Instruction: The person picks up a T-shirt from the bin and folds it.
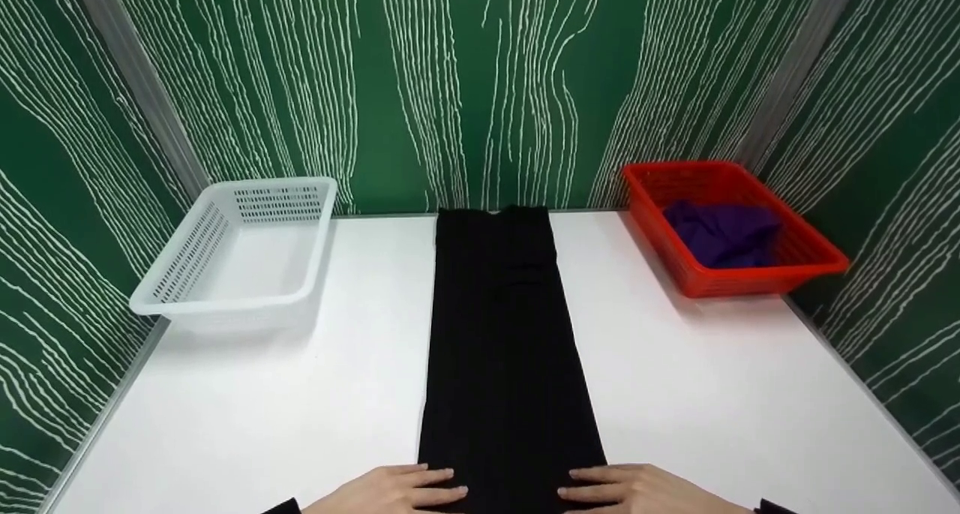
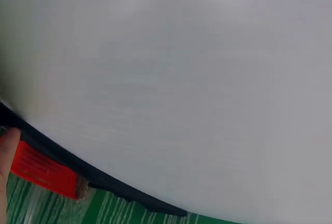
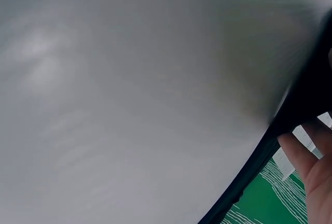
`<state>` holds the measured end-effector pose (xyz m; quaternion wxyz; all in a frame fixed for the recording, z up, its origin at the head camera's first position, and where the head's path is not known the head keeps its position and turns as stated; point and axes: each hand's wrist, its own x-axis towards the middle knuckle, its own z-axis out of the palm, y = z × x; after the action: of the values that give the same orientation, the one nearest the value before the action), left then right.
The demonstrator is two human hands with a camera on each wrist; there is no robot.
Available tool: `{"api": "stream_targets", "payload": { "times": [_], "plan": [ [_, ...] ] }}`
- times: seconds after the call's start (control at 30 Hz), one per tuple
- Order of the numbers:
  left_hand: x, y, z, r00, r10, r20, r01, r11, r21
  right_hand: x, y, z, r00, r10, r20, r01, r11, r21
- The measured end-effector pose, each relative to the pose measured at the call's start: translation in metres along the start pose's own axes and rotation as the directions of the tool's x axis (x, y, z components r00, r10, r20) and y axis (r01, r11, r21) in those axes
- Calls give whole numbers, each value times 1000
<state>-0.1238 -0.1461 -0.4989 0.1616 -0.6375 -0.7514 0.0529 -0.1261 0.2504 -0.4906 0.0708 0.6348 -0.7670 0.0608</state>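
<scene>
A long strip of folded black cloth point(image 1: 506, 334) lies lengthwise down the middle of the white table, its far end near the back wall. A few small creases show near its far end. My left hand point(image 1: 394, 490) rests on the near left edge of the cloth with fingers straight. Opposite it, my right hand point(image 1: 637, 490) lies on the near right edge, fingers also extended inward. The right wrist view catches the fingers point(image 3: 296, 154) against the dark cloth point(image 3: 306, 99). Only a fingertip of the left hand shows beside the cloth in the left wrist view.
At the back left stands a white plastic basket point(image 1: 225, 306) with slotted walls. A red basket point(image 1: 757, 280) at the back right holds a crumpled purple cloth point(image 1: 724, 232). Green panels with white wavy lines point(image 1: 502, 86) enclose the white table point(image 1: 360, 394) at the back and sides.
</scene>
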Motion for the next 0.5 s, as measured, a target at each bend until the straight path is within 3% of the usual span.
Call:
{"api": "stream_targets", "payload": {
  "times": [0.13, 0.27, 0.33, 0.5],
  "plan": [
    [5, -1, -6, 998, -19, -54, 19, 1000, -4, 4, 1, -5, 998, 10, -66, -4, 996, 84],
    [15, -9, -21, 985, -127, -119, 112, 986, -127, 7, 4, -15, 994, 86, -70, -66, 966, 250],
    [18, -18, -28, 969, -199, -149, 170, 967, -189, 8, 9, -21, 988, 126, -88, -98, 957, 274],
    [24, -55, -40, 915, -362, -178, 311, 915, -258, 13, 38, -36, 954, 179, -241, -145, 977, 154]
  ]
}}
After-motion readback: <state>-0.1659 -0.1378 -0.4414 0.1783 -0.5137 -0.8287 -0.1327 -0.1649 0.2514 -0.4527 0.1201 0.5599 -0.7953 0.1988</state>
